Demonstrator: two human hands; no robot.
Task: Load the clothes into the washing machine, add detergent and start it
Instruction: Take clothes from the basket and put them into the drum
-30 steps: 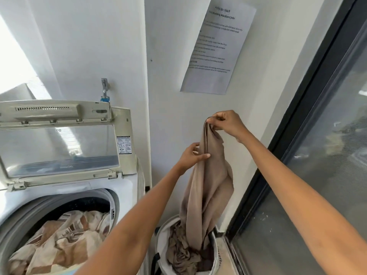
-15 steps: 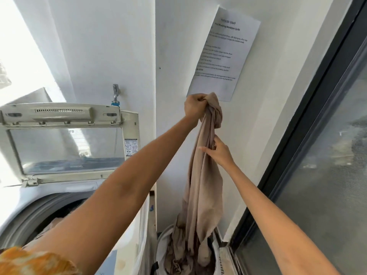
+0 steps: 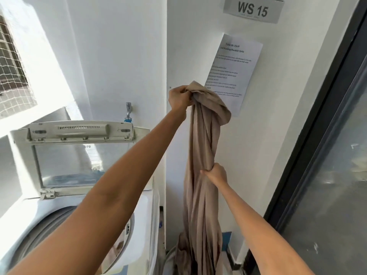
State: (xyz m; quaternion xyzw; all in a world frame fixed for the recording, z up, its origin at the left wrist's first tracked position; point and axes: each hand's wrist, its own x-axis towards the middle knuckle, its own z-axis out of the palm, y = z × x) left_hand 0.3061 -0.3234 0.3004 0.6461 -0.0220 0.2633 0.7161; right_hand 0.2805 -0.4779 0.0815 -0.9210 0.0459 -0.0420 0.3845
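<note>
A long beige cloth (image 3: pixel 201 205) hangs in front of the white wall, right of the washing machine (image 3: pixel 145 205). My left hand (image 3: pixel 178 97) grips its bunched top end, held high. Lower down, my right hand (image 3: pixel 215 173) grips the cloth's middle. The cloth's lower end trails down out of the frame's bottom edge. The machine's lid (image 3: pixel 79 147) stands raised, and its drum opening (image 3: pixel 49 231) at lower left is partly hidden by my left arm. A bit of patterned fabric (image 3: pixel 117 249) shows inside the drum.
A printed paper sheet (image 3: pixel 238 62) and a "WS 15" sign (image 3: pixel 253 9) hang on the wall. A dark-framed glass door (image 3: pixel 327 155) fills the right side. A tap (image 3: pixel 128 112) sticks out above the machine. A netted window (image 3: pixel 12 72) is at far left.
My left hand took the cloth's top and lifted it higher, drawing more cloth up from the basket. My right hand let go of the top and gripped the cloth lower down. The view tilted upward.
</note>
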